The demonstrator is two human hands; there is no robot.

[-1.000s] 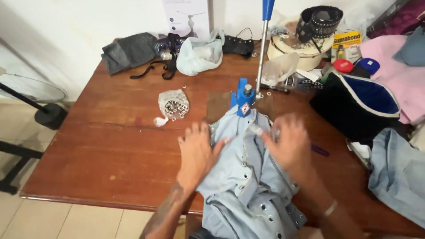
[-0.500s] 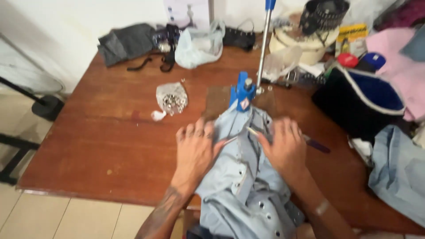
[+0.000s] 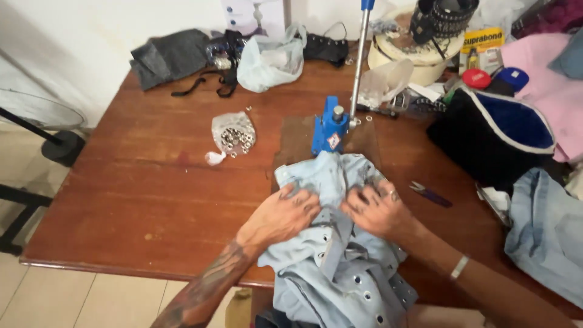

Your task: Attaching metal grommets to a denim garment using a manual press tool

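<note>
Both hands are down on a pale blue denim garment (image 3: 340, 255) that lies bunched at the near edge of the wooden tabletop (image 3: 152, 194), its lower part spilling over the edge. The left hand (image 3: 280, 212) presses flat on the cloth, fingers spread and slightly curled, gripping nothing that I can make out. The right hand (image 3: 376, 209) sits just beside it, fingers bent and pinching into a fold of the same fabric; whether it truly has a fold pinched I cannot tell. Metal eyelets dot the garment's near part.

Just beyond the garment's far end stands a blue hand press (image 3: 331, 130) with a tall metal lever (image 3: 359, 54) rising from it. To the left of the press lies a small clear bag of metal rings (image 3: 232, 135). On the right, near the right hand, small purple-handled snips (image 3: 430, 194) rest on the wood. Further right sit a black and blue cloth bag (image 3: 495, 136) and another piece of blue denim (image 3: 546, 237). At the far edge lie a dark grey cloth (image 3: 170, 56) and a pale plastic bag (image 3: 270, 61).
</note>
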